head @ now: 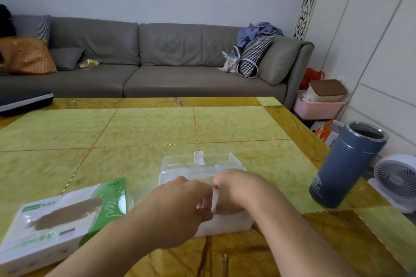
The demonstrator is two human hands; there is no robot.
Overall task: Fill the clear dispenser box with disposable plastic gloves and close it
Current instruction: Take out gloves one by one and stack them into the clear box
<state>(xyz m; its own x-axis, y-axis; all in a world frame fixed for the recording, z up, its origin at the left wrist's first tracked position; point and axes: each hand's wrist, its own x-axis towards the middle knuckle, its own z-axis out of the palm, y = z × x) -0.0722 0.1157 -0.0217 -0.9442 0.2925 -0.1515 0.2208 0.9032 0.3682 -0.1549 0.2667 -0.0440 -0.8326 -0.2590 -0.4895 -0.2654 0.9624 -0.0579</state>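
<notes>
both hands meet over the near end of the clear rectangular plastic dispenser box [202, 171], which sits on the yellow-green tiled counter [135, 128] straight ahead, between the white and green cardboard glove carton [63, 216] on the left and the blue-grey metal flask [346, 164] on the right. the box looks already packed with a whitish mass, probably the gloves, so the step in hand seems to be the closing: the transparent lid appears to lie over the top, with a small white latch tab showing at the far edge.

the left hand [177, 207] has its fingers curled in a narrow grip on something pale and strip-like at the front of the box, perhaps the near latch or a glove end; which, cannot be told. the right hand [234, 191] is curled over the same spot, fingers tucked down on the box front.

next would likely be pressing that front tab home until the lid sits flat, which needs the box steadied so it does not slide.

the fingertips of both hands are hidden by the knuckles, the near wall of the box is covered, and the box's clear edges are hard to separate.
</notes>
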